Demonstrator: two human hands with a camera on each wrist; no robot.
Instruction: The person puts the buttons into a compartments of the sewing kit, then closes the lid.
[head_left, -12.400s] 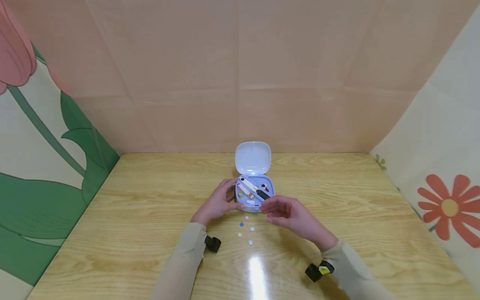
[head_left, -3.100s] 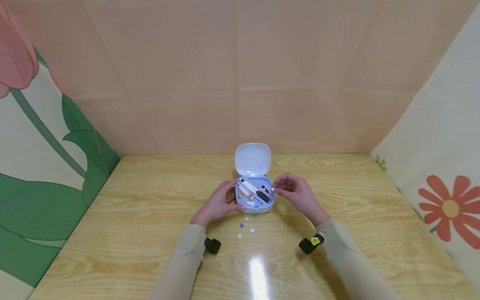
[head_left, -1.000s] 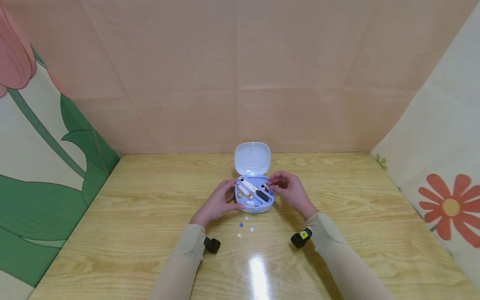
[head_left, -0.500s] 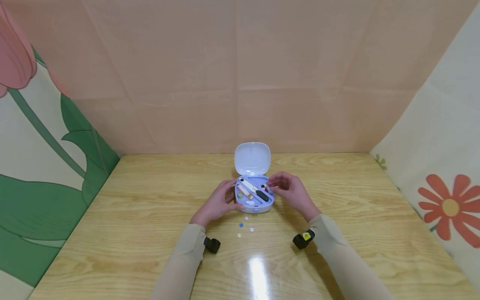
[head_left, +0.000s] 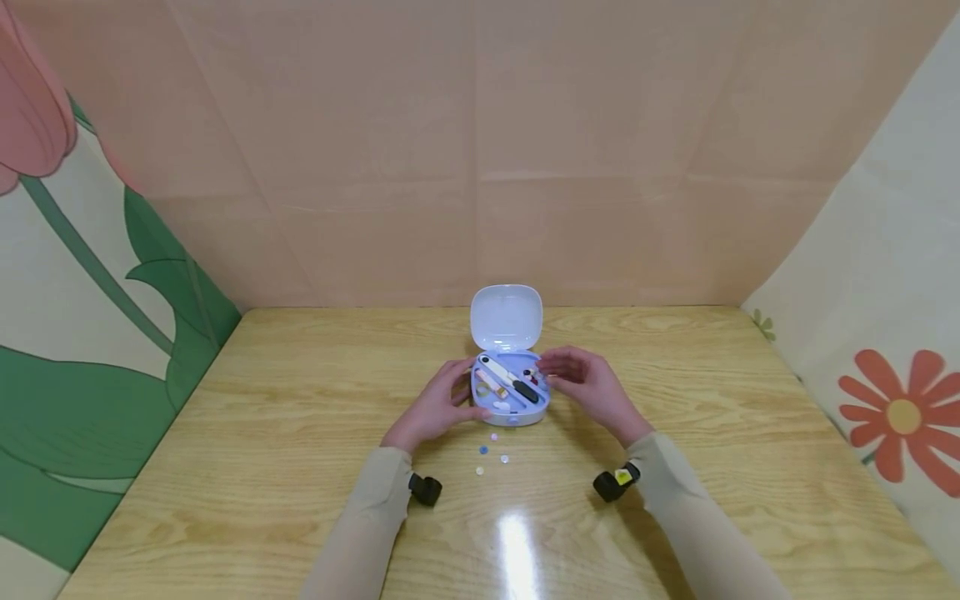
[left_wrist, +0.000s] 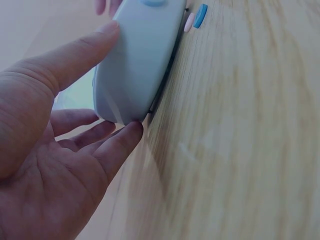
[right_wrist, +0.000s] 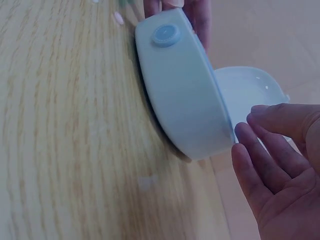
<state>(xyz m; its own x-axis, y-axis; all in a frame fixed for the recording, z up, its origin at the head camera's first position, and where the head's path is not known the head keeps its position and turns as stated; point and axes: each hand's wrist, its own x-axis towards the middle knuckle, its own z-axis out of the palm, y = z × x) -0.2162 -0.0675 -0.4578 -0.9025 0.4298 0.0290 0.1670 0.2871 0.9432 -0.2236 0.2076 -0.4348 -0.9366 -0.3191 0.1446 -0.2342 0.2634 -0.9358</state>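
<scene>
A pale blue sewing box (head_left: 509, 420) stands on the table with its lid (head_left: 506, 317) raised. In it lie a white tool with a black end (head_left: 523, 390), a small tape-like pink-and-gold piece (head_left: 491, 384), white pieces (head_left: 502, 406) and small dark red and black items (head_left: 531, 377). My left hand (head_left: 435, 406) grips the box's left side, thumb on the front wall, fingers round the side. My right hand (head_left: 592, 385) is at the box's right rim, its fingers loosely bent; nothing shows between thumb and fingertips in the right wrist view.
Several small buttons lie on the table before the box, among them a blue button (head_left: 483, 450), a pink button (head_left: 493, 437) and a pale button (head_left: 479, 471). Behind the table hangs a brown-pink backdrop (head_left: 480, 167).
The nearest button has left the table since the oldest frame. My right hand pinched a small white button, reached over the box's right compartment, and has now drawn slightly back. My left hand stays put.
</scene>
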